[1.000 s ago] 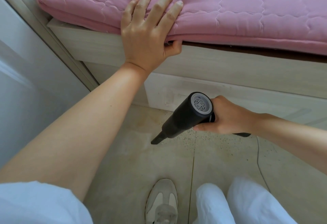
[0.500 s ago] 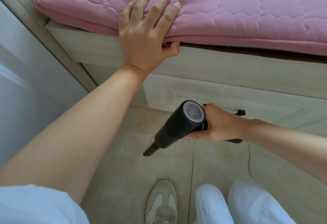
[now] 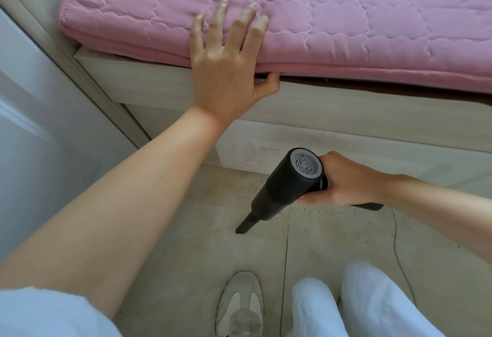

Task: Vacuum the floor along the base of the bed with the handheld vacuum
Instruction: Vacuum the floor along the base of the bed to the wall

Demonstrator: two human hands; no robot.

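The sweeping step looks to be in hand: the right hand (image 3: 343,182) has its grip closed round the handle of the black handheld vacuum (image 3: 287,185), fingers curled under it and thumb over the top, with the slim crevice nozzle (image 3: 243,226) angled down to the tiled floor (image 3: 186,243), a little out from the foot of the bed base (image 3: 346,123). Whether the nozzle tip touches the tile cannot be told. The left hand (image 3: 226,70) lies flat on the pink quilted mattress pad (image 3: 346,30), fingers straight and spread, thumb tucked under the pad's edge, apparently bracing the body. Dark and pale specks of grit (image 3: 306,211) lie scattered on the floor between the nozzle and the base, so the next move probably calls for drawing the nozzle closer to the skirting and along it, keeping the tip low. The vacuum body is a smooth matt cylinder with a grey vented end cap (image 3: 304,166); the bed base is pale wood-grain board, hard-edged; the pad is soft, stitched in scalloped squares. A thin cord (image 3: 396,251) trails on the floor near the right forearm and could snag.
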